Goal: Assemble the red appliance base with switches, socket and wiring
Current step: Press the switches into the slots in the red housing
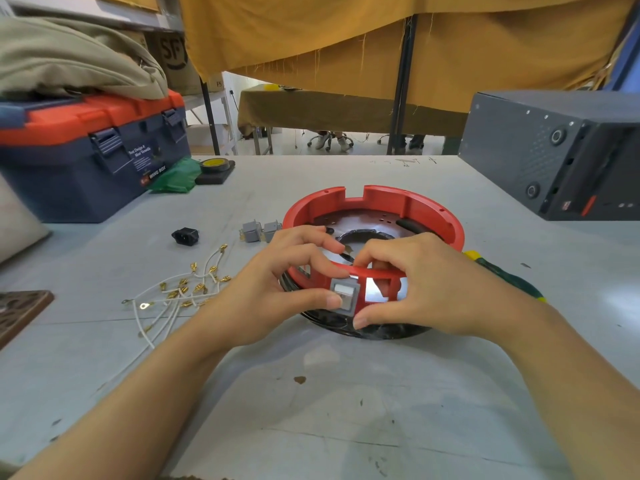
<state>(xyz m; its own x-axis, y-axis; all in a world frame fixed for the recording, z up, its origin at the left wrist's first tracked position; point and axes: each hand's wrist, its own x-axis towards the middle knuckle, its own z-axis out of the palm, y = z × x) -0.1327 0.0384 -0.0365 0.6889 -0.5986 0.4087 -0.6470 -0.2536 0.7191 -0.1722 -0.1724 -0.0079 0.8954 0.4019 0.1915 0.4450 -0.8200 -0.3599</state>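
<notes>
Nearest on the surface [346, 393], the red base [426, 209] sat with both hands at its near wall: left hand [277, 289] and right hand [426, 289], fingers curled, pinching a grey switch [344, 296] into its cutout. Base judged light, rigid plastic, best held by the rim; switch small, press squarely. Left of the base lay wires [180, 296], two switches [261, 231], a socket [186, 236]; beyond, a closed toolbox [86, 157], contents unseen.

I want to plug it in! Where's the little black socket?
In the head view, the black socket lies on the table, left of the red base, beside two grey switches and above the white wires.
</notes>
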